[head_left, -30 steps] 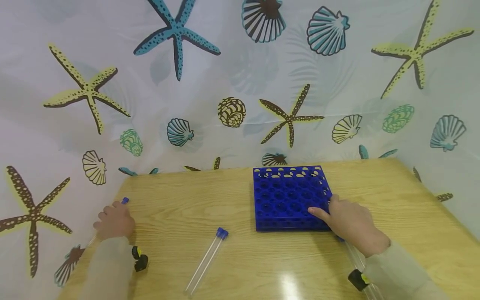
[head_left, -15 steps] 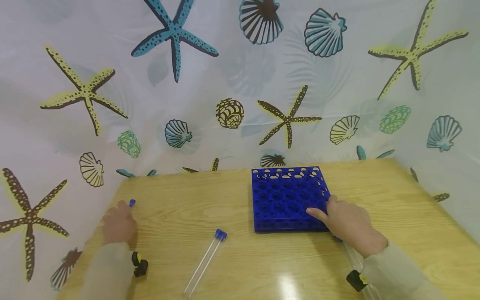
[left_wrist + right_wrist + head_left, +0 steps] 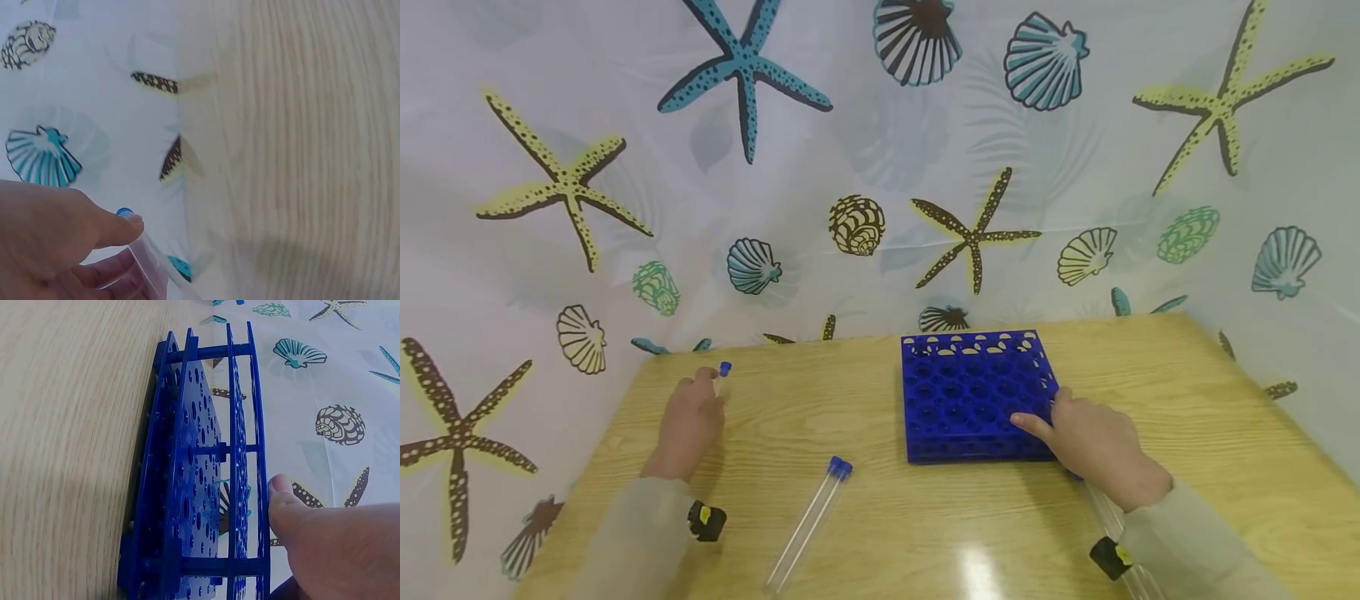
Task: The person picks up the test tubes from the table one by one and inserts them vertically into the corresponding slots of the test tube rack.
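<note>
In the head view my left hand [image 3: 688, 425] is raised at the left of the table, pinching a clear test tube with a blue cap [image 3: 725, 367]. The left wrist view shows the thumb against that test tube [image 3: 149, 262], just below its cap. My right hand [image 3: 1097, 446] grips the right side of a blue test tube rack [image 3: 970, 404], its thumb lying on the top. In the right wrist view the layered, perforated rack [image 3: 240, 450] has the thumb pressed to its top face. The right fingers are mostly hidden.
Two capped test tubes [image 3: 808, 525] lie side by side on the wooden table [image 3: 880, 517], between the hands. More clear tubes [image 3: 1105, 510] lie partly under my right forearm. A curtain [image 3: 820, 167] printed with shells and starfish stands behind and along both sides.
My left hand has moved right and away from me with the capped test tube, from the table's left edge. My right hand and the rack have stayed in place.
</note>
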The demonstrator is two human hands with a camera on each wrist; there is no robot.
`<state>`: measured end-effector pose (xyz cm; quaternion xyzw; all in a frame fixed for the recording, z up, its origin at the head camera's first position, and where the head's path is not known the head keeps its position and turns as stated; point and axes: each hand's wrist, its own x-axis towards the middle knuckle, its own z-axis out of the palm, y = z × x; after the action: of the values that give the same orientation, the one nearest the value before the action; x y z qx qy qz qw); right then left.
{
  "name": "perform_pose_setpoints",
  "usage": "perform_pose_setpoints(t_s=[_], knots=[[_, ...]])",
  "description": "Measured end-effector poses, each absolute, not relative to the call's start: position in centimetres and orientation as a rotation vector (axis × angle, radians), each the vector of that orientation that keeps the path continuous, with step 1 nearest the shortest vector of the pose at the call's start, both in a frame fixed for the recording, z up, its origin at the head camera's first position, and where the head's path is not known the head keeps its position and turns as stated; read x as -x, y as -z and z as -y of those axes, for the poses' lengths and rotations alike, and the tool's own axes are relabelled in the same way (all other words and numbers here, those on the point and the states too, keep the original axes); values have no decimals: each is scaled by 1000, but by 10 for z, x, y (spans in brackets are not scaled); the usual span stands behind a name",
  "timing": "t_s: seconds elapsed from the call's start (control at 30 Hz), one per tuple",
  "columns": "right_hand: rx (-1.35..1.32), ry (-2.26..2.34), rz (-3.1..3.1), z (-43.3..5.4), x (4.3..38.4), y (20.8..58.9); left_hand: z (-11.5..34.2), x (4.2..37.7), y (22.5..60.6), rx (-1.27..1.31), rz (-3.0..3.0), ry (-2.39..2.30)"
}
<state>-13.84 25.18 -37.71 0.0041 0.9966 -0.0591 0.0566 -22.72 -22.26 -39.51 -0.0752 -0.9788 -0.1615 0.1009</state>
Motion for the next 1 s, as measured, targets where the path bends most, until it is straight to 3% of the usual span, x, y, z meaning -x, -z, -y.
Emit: perform_pose_setpoints(t_s=[0.53,1.0], knots=[[6,187,-3059,-250,138,377,159,204,370,416,2959,707],[-37,185,-3036,-251,138,378,108,170,382,696,3068,795]])
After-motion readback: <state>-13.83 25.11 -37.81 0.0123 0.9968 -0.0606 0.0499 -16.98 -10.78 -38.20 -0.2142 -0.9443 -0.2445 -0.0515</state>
